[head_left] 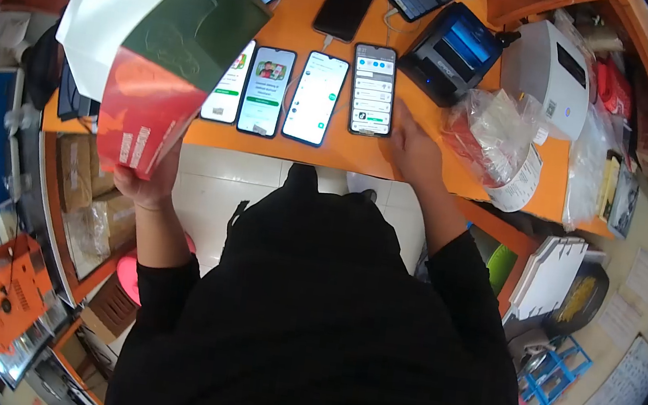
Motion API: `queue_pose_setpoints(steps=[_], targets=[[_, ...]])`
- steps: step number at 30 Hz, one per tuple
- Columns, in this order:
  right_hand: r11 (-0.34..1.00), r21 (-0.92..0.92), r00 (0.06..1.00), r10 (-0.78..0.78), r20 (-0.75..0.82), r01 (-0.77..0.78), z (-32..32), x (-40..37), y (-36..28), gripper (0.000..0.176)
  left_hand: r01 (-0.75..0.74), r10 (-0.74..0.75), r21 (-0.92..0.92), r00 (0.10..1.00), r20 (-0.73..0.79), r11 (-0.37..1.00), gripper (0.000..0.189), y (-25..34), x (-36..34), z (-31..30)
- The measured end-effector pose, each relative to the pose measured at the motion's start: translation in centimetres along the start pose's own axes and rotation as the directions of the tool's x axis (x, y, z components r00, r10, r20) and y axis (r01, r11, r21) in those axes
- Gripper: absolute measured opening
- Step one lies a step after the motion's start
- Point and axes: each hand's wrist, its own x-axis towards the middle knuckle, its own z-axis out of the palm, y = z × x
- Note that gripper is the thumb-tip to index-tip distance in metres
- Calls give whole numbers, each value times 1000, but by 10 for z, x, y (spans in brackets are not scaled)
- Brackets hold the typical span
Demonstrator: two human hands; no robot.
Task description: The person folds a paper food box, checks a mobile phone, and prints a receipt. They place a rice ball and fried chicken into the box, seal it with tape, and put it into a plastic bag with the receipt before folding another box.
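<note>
My left hand [150,181] is closed on the lower end of a red, green and white box [150,100], raised at the left above the desk edge. The box partly covers a lit phone [228,94]. Beside that phone lie a second lit phone [265,92] and a third with a white screen [315,100]. My right hand [417,151] rests at the desk's front edge, just right of a fourth lit phone [373,91]. Its fingers are partly curled, and whether they touch that phone I cannot tell.
Farther back on the orange desk [218,139] are a dark phone [347,4] on a cable and two more phones. A black device with a blue screen [455,53], a white machine [546,76], plastic wrap and a paper roll [517,182] stand at the right.
</note>
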Motion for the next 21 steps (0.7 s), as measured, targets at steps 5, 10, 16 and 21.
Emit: queue_pose_setpoints(steps=[5, 10, 16, 21], targets=[[987, 144, 997, -72, 16, 69, -8, 2, -1, 43, 169, -149, -165, 981, 124, 972, 93, -23, 61, 1], [996, 21, 996, -91, 16, 91, 16, 0, 8, 47, 255, -231, -161, 961, 150, 954, 91, -39, 85, 3], [999, 4, 997, 39, -66, -39, 1, 11, -7, 48, 308, -283, -116, 939, 195, 944, 87, -48, 98, 0], [997, -70, 1000, 18, 18, -17, 8, 12, -13, 48, 300, -272, -120, 940, 206, 946, 88, -49, 101, 5]])
